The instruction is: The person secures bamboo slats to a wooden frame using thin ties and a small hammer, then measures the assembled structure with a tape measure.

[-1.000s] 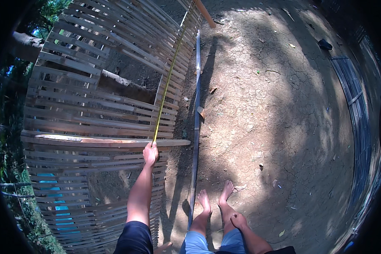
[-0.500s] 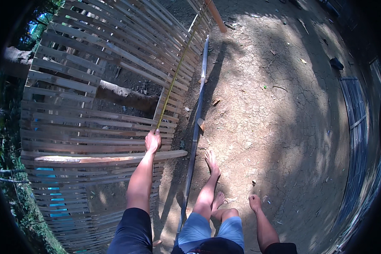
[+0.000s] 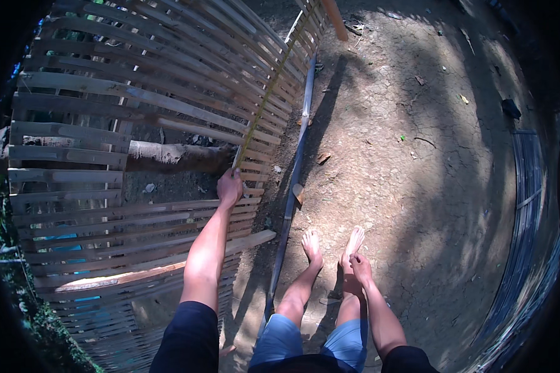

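Note:
At the left, my left hand [image 3: 230, 188] is closed on the near end of a yellow measuring tape [image 3: 261, 105]. The tape runs from it toward the top, along the right-hand ends of the bamboo slats [image 3: 186, 109] of a slatted platform. Over my right foot hangs my right hand [image 3: 361, 270], its fingers curled together; whether anything small is between them cannot be made out. A wide gap between the slats lies left of my left hand, and through it shows a log [image 3: 174, 156].
A long bamboo pole [image 3: 302, 137] lies along the platform's right side. One loose slat [image 3: 149, 271] rests across the nearer slats. A post [image 3: 335, 18] stands at the top. Bundled bamboo strips [image 3: 526, 186] lie at the right, with cracked earth [image 3: 404, 168] between.
My left hand has moved slightly forward with the tape. My right hand has swung left and forward over my right foot, which has stepped forward beside the left one.

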`<move>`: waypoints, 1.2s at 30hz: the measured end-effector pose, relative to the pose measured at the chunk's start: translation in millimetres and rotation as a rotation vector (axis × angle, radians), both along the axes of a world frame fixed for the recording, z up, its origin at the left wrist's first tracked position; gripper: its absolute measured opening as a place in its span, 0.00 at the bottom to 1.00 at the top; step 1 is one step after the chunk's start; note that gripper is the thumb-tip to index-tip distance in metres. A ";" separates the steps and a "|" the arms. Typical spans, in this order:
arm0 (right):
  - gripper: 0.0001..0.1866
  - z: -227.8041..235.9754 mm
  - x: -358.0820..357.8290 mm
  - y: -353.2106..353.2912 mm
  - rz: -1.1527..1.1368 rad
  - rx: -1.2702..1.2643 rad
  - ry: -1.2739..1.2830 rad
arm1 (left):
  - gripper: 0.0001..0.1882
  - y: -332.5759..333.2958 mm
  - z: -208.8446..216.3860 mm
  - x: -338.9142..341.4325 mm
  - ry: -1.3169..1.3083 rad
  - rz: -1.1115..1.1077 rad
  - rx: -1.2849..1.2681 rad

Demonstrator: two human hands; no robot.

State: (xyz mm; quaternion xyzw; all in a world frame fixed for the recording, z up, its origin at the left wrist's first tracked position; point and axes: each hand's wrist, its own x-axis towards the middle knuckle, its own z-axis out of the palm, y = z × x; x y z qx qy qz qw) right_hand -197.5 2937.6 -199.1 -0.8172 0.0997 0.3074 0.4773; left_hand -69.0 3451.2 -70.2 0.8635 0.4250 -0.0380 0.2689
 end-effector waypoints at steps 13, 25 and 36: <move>0.16 29.4 36.6 -41.0 0.108 -0.163 0.441 | 0.23 -3.3 -17.0 68.8 0.025 0.022 0.060; 0.18 57.4 3.7 -73.7 0.350 -0.394 0.212 | 0.23 -4.2 -15.9 107.6 0.066 0.068 0.124; 0.23 119.4 14.9 -69.2 0.519 -0.500 0.152 | 0.23 -17.0 -7.4 122.3 0.102 0.137 0.059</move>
